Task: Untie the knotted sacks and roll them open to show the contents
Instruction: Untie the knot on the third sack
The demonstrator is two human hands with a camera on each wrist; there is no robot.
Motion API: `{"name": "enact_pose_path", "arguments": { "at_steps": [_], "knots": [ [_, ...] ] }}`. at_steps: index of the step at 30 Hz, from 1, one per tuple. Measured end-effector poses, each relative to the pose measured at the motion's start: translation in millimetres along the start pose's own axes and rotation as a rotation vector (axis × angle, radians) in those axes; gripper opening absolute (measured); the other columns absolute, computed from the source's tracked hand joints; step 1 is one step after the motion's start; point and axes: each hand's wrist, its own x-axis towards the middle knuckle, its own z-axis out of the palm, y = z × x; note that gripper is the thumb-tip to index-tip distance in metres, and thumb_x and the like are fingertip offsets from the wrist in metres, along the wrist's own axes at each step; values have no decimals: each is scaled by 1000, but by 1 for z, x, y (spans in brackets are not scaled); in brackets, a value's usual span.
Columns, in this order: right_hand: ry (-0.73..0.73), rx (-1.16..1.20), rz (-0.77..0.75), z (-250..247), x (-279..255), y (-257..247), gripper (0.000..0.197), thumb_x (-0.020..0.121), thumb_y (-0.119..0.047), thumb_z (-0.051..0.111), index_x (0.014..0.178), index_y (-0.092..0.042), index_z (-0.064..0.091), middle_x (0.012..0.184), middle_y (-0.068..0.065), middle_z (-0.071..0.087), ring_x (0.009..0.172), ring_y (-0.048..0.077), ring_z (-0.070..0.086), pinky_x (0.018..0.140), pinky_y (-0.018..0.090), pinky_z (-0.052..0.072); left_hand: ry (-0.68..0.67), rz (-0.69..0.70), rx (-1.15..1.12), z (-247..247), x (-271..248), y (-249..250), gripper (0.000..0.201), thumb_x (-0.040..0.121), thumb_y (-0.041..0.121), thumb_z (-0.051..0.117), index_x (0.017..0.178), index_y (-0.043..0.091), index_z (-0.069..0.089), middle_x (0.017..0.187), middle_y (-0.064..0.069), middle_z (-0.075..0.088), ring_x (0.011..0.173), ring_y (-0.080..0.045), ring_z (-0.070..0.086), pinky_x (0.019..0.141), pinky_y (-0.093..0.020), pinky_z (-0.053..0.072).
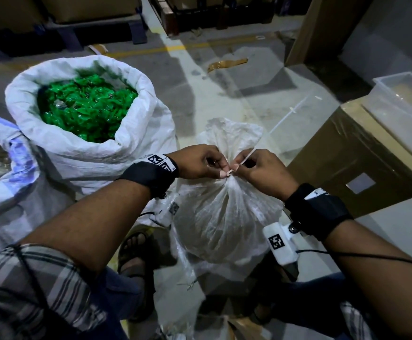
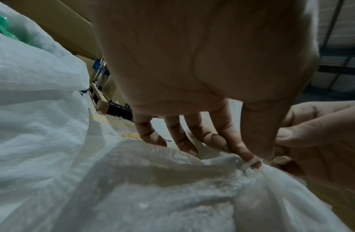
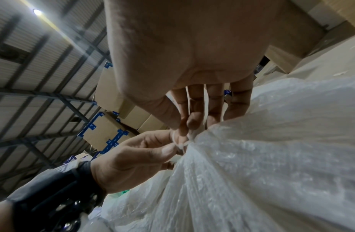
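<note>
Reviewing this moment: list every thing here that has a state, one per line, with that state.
clear sack: neck still tied shut
white strap: knotted round the neck, loose end running up
left hand: pinches the strap at the knot
right hand: pinches the strap
green-filled sack: rolled open
sack at far left: open
cardboard box: taped shut

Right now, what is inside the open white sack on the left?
The open white sack shows green plastic-wrapped pieces filling its top. What lies deeper, below them, is covered.
</note>
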Motion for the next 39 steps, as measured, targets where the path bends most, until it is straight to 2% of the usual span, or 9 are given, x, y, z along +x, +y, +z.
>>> {"name": "enact_pose_path", "arguments": {
  "at_steps": [4, 9, 13, 17, 24, 28, 33, 36, 39],
  "knots": [
    [17, -16, 16, 1, 1, 1, 13, 92, -26, 65, 81, -22, 71, 76, 1, 69, 73, 16, 62, 66, 31, 46, 3, -9, 7, 2, 1, 1, 17, 89, 30, 74, 104, 22, 75, 97, 6, 55, 93, -11, 59, 88, -23, 45],
    [28, -19, 13, 2, 1, 0, 13, 91, -22, 65, 80, -22, 72, 75, 3, 70, 73, 18, 63, 66, 31, 46, 21, 6, 15, 4, 2, -1, 20, 87, 27, 76, 106, 20, 75, 101, 0, 58, 97, -15, 60, 92, -26, 46],
    [27, -25, 10, 1, 1, 1, 12, 91, -22, 65, 81, -21, 71, 77, 1, 70, 76, 17, 64, 69, 32, 48, 26, 11, 26, 4, 4, -3, 17, 87, 27, 76, 104, 25, 75, 98, 5, 57, 93, -10, 58, 88, -22, 45],
    [23, -21, 6, 1, 0, 1, 12, 91, -22, 65, 81, -21, 71, 77, -1, 70, 76, 16, 64, 68, 31, 48, 34, 13, 18, 4, 5, -5, 12, 85, 31, 78, 97, 32, 74, 95, 6, 58, 85, -2, 57, 76, -7, 41],
    [16, -18, 8, 1, 0, 1, 11, 89, -22, 65, 80, -22, 72, 76, -3, 69, 74, 13, 63, 64, 26, 45, 58, -2, -2, 5, 5, -7, 12, 82, 32, 80, 91, 38, 73, 89, 12, 57, 79, 3, 56, 73, -7, 40],
    [16, -18, 1, 1, 0, 1, 12, 90, -22, 65, 80, -21, 72, 75, -2, 69, 72, 13, 61, 64, 26, 44, 62, -1, -24, 4, 4, -5, 13, 82, 28, 81, 91, 35, 74, 89, 11, 57, 81, 0, 58, 77, -10, 42],
    [-5, 6, -27, 1, 0, 0, 14, 90, -30, 67, 78, -24, 73, 76, -3, 70, 71, 11, 62, 64, 31, 45, 92, -42, -41, 3, 4, -1, 9, 81, 25, 81, 89, 27, 78, 87, 9, 59, 84, -8, 60, 85, -26, 46],
    [-47, 48, -98, 1, -4, -3, 14, 84, -39, 74, 80, -26, 73, 85, -1, 68, 78, 14, 63, 73, 35, 52, 103, -53, -31, 3, 5, -1, 7, 81, 26, 80, 86, 22, 76, 87, 10, 57, 86, -12, 59, 87, -31, 45],
    [-22, -6, -127, 3, -2, 1, 9, 81, -32, 77, 86, -26, 74, 89, -2, 65, 82, 14, 62, 78, 38, 54, 113, -36, -7, 6, 5, -2, 5, 83, 22, 75, 84, 18, 73, 88, 10, 53, 85, -12, 58, 89, -37, 48]
  ]
}}
